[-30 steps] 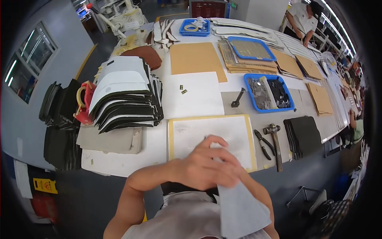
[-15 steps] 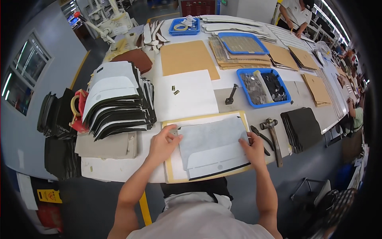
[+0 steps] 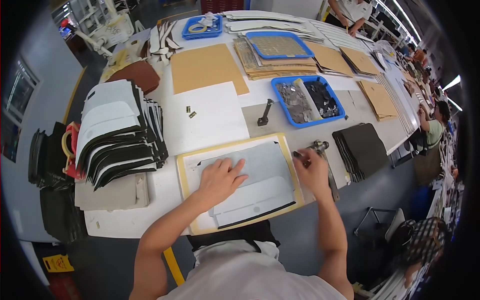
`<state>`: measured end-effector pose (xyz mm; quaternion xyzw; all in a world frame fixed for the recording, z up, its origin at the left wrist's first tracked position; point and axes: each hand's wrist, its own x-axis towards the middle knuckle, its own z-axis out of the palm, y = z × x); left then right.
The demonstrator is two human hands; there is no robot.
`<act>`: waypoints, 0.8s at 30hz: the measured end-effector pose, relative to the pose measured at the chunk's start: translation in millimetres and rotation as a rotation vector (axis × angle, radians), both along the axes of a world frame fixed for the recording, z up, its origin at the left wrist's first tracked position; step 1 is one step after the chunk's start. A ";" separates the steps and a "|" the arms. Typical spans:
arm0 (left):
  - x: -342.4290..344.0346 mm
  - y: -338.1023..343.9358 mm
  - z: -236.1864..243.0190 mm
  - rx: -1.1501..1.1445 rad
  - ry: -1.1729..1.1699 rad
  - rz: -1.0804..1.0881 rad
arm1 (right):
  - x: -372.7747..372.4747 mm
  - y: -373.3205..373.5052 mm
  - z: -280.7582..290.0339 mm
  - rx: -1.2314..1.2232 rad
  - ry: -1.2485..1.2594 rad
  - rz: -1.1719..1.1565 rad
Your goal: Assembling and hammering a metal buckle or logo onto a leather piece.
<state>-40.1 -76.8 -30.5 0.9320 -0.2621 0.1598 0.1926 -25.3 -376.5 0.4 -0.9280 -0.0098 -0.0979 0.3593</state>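
A grey-blue fabric panel (image 3: 252,172) with a paler lower section and black edging lies on a white board framed in yellow tape (image 3: 186,182). My left hand (image 3: 220,179) rests palm down on the panel's upper left part, thumb and index finger apart. Just past the board's right edge, my right hand (image 3: 313,172) is slightly blurred, its fingers curled round the black pliers (image 3: 297,155). Only the pliers' tip shows at my fingertips; the hand hides the rest. Beside that hand lies a hammer (image 3: 320,146), its handle partly covered.
Left stands a tall stack of white-and-black panels (image 3: 112,115). A blue tray (image 3: 285,117) of small dark pieces and a black upright metal tool (image 3: 264,114) are beyond the board. Dark sheets (image 3: 361,150) are stacked at right. A co-worker (image 3: 350,12) stands at the far side.
My left hand has moved from the panel's left edge onto its surface. My right hand has left the panel's right edge and moved onto the pliers. The whole view has shifted slightly.
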 end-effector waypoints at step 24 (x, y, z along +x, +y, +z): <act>4.7 -2.6 -0.3 0.006 -0.015 -0.098 | 213.5 -30.8 -18.4 -0.285 0.046 -0.131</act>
